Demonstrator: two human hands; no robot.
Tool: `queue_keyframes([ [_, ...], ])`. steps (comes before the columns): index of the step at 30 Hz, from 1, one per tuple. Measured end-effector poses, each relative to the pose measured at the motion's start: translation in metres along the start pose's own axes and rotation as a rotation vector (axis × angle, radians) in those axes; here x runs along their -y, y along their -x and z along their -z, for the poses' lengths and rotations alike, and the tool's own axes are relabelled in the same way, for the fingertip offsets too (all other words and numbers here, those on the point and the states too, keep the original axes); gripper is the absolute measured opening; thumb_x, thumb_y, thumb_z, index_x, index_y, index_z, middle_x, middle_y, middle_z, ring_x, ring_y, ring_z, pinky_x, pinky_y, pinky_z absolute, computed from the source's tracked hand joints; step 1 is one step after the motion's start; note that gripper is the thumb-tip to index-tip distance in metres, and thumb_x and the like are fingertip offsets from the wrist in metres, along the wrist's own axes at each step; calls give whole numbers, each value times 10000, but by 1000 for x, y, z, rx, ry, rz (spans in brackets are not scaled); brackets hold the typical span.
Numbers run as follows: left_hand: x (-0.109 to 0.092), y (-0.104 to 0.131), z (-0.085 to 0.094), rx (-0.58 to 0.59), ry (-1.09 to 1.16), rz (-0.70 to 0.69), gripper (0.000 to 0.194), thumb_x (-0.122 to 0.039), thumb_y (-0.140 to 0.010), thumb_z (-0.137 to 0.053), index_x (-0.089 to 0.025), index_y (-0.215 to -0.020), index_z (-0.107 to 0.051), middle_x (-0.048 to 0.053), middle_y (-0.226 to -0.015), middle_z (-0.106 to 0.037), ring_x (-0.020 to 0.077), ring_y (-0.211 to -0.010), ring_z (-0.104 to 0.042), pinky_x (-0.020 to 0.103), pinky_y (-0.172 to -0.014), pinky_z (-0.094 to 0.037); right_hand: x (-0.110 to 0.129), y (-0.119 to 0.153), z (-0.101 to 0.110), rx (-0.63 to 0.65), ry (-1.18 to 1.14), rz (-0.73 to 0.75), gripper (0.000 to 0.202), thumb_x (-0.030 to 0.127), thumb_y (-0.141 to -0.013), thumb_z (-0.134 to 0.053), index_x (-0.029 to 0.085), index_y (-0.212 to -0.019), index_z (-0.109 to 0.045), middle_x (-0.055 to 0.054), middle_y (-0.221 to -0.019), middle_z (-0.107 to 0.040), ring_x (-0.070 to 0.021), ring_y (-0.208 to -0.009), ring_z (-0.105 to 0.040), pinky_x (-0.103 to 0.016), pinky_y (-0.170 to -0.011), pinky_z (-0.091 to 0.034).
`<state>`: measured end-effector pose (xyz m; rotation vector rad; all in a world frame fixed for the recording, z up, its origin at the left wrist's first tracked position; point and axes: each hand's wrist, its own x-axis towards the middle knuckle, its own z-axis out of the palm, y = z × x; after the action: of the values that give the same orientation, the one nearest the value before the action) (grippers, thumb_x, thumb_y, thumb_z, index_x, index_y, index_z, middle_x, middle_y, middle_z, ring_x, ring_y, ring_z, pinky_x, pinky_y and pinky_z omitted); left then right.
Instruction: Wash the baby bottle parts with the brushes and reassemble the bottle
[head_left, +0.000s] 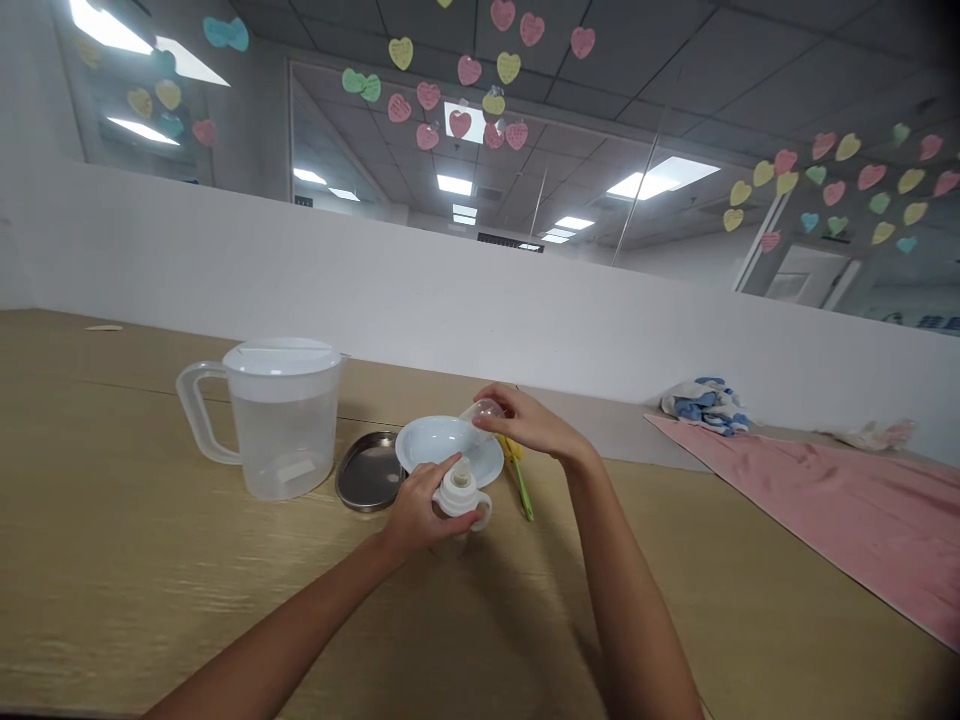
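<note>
My left hand (420, 508) is wrapped round a baby bottle (459, 494) with a white collar, a nipple on top and a side handle. It stands in front of a white bowl (420, 437). My right hand (525, 420) grips a clear bottle cap (489, 408) over the bowl's right rim. Beside the bowl lies a brush (523, 490) with a green handle and a yellow head, partly hidden by the right hand. The lower part of the bottle is hard to make out under my left hand.
A lidded clear plastic pitcher (281, 420) stands at the left, next to a round metal tray (367, 475). At the right a pink cloth (825, 500) covers the table, with a crumpled blue-and-white cloth (705, 404) by the white wall (450, 300).
</note>
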<state>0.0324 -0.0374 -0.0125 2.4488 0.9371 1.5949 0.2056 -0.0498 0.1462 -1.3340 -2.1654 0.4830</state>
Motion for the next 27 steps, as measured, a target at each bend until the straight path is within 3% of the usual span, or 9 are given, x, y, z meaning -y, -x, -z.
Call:
queue_keyframes([
  [3, 0, 0, 1, 2, 2, -5, 650, -519, -664, -652, -147, -1186, -542, 113, -1015, -670, 244, -905, -623, 363, -811, -498, -14, -7, -9, -16, 130, -125, 384, 399, -824, -481, 169, -1132, -471, -90, -1073, -579, -186, -902, -549, -277, -717, -423],
  [6, -1, -1, 0, -11, -2, -7, 634, -531, -665, -646, -146, -1162, -559, 105, -974, -680, 241, -877, -629, 363, -791, -503, -26, -18, -26, 159, 291, -254, 402, 405, -843, -438, 150, -1154, -454, -118, -1071, -600, -212, -879, -576, -286, -689, -425],
  [9, -1, -1, 0, -10, -2, -6, 608, -534, -666, -639, -152, -1135, -577, 97, -934, -687, 238, -847, -634, 360, -768, -509, -35, -27, -44, 302, 398, -280, 333, 379, -861, -402, 159, -1080, -523, -115, -1077, -617, -221, -910, -585, -282, -710, -425],
  [14, 0, -1, 0, -10, 4, -14, 600, -521, -660, -648, -155, -1130, -580, 97, -956, -684, 239, -859, -633, 360, -773, -511, -45, -33, -60, 333, 420, -303, 268, 318, -807, -487, 149, -990, -588, -131, -1043, -638, -250, -897, -599, -295, -681, -434],
  [17, -1, -1, 0, -14, 5, 5, 605, -531, -651, -649, -155, -1121, -585, 100, -951, -682, 242, -863, -629, 367, -784, -505, -43, -33, -54, 256, 410, -284, 307, 285, -833, -443, 134, -1079, -547, -147, -1113, -607, -241, -946, -580, -300, -720, -433],
  [20, -4, -2, 0, -1, 1, 42, 612, -526, -639, -656, -165, -1128, -582, 98, -940, -681, 241, -866, -625, 368, -800, -496, -32, -27, -39, 218, 349, -229, 308, 314, -891, -340, 141, -1019, -561, -116, -1049, -631, -189, -884, -590, -270, -703, -445],
  [24, -6, -3, 1, 7, -7, 43, 629, -512, -633, -661, -159, -1146, -568, 99, -945, -681, 250, -862, -626, 383, -793, -492, -10, -14, -24, 426, 51, -201, 444, 507, -881, -335, 140, -836, -581, -73, -759, -646, -134, -619, -589, -233, -533, -466],
  [27, -6, -3, 1, -17, -13, 44, 587, -509, -625, -663, -157, -1090, -595, 97, -908, -686, 257, -848, -630, 389, -779, -496, 9, -5, -26, 504, 86, -209, 493, 627, -756, -490, 146, -776, -597, -60, -717, -640, -135, -563, -580, -231, -471, -447],
])
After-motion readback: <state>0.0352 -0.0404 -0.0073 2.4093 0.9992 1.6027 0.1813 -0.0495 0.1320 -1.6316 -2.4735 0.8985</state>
